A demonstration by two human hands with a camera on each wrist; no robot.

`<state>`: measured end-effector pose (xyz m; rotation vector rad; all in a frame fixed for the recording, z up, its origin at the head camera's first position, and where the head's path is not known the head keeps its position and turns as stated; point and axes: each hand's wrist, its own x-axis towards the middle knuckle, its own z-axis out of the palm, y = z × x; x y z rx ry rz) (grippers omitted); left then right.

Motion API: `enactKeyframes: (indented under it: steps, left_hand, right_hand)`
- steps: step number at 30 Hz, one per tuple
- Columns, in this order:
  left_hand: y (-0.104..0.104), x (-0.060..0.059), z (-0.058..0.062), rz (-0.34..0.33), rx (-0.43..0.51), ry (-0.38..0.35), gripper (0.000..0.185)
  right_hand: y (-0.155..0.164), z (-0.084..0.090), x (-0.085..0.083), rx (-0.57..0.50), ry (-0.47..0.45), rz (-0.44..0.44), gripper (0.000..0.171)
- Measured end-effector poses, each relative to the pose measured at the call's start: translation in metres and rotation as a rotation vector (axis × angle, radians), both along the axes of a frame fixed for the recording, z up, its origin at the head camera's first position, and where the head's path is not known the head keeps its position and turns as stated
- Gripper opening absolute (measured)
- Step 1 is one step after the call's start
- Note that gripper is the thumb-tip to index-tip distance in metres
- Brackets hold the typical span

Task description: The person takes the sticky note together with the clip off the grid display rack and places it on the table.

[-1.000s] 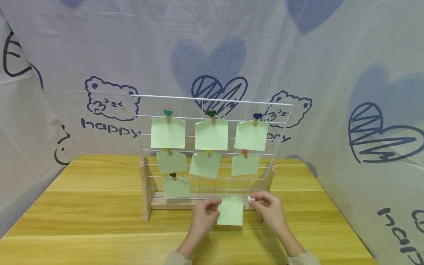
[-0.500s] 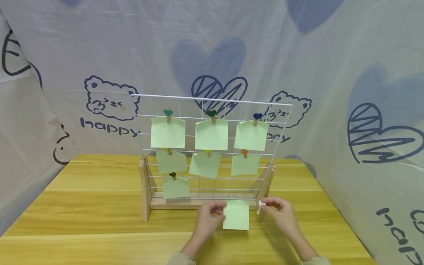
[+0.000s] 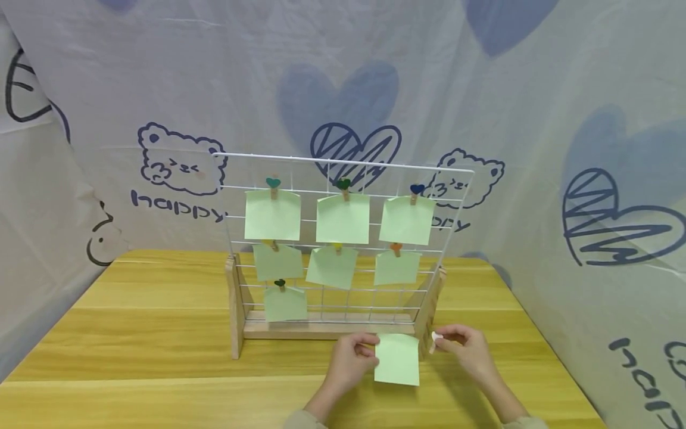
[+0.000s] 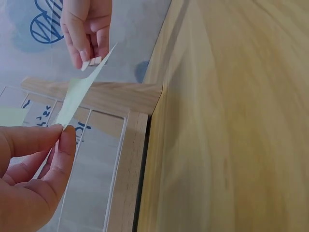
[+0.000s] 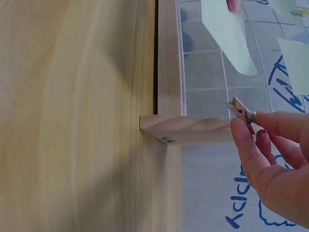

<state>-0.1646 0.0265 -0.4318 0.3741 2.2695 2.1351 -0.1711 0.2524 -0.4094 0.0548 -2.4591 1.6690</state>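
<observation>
My left hand [image 3: 349, 360] pinches a pale green sticky note [image 3: 397, 359] by its left edge, in front of the rack's base. To its right, my right hand [image 3: 474, 353] holds a small wooden clothespin [image 5: 244, 115] between thumb and fingers; a white heart [image 3: 437, 336] decorates it. Note and clothespin are apart. Behind them stands a white wire grid [image 3: 343, 161] in a wooden stand [image 3: 234, 310]. Several green notes hang on it from heart clothespins, such as the top left note [image 3: 272, 215] and the lowest note [image 3: 286, 304].
The stand rests on a yellow wood-grain table [image 3: 161, 357]. A pale curtain [image 3: 257, 71] printed with hearts and bears hangs behind and at both sides. The stand's right upright [image 3: 429, 310] is close to the clothespin.
Both hands have moved right and slightly nearer to me, with the note and the clothespin still held. The notes hanging on the grid have stayed put.
</observation>
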Motion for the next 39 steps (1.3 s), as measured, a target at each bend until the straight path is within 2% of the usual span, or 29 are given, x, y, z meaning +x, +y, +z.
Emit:
enactKeyframes:
  steps: [3,10,15,23,27,33,39]
  left_hand:
    - [0.004,0.001,0.001,-0.016,0.002,-0.019,0.027]
    - [0.011,0.001,-0.001,-0.039,0.013,-0.054,0.027]
    - [0.015,0.002,-0.003,-0.053,0.001,-0.070,0.027]
    - [0.021,0.002,-0.009,-0.076,-0.012,-0.116,0.027]
    - [0.026,0.001,-0.012,-0.079,-0.003,-0.138,0.027]
    - [0.030,0.000,-0.015,-0.087,0.007,-0.183,0.026]
    - [0.035,-0.001,-0.021,-0.067,0.024,-0.196,0.027]
  right_hand:
    - [0.004,-0.002,-0.001,0.028,-0.017,-0.012,0.016]
    - [0.015,-0.003,-0.003,0.041,-0.069,0.020,0.017]
    - [0.023,-0.005,-0.006,0.123,-0.095,0.040,0.015]
    - [0.035,-0.011,-0.006,0.207,-0.126,0.150,0.013]
    - [0.037,-0.013,-0.007,0.245,-0.131,0.179,0.013]
    - [0.039,-0.017,-0.010,0.211,-0.185,0.210,0.014]
    - [0.039,-0.022,-0.012,0.192,-0.247,0.239,0.015]
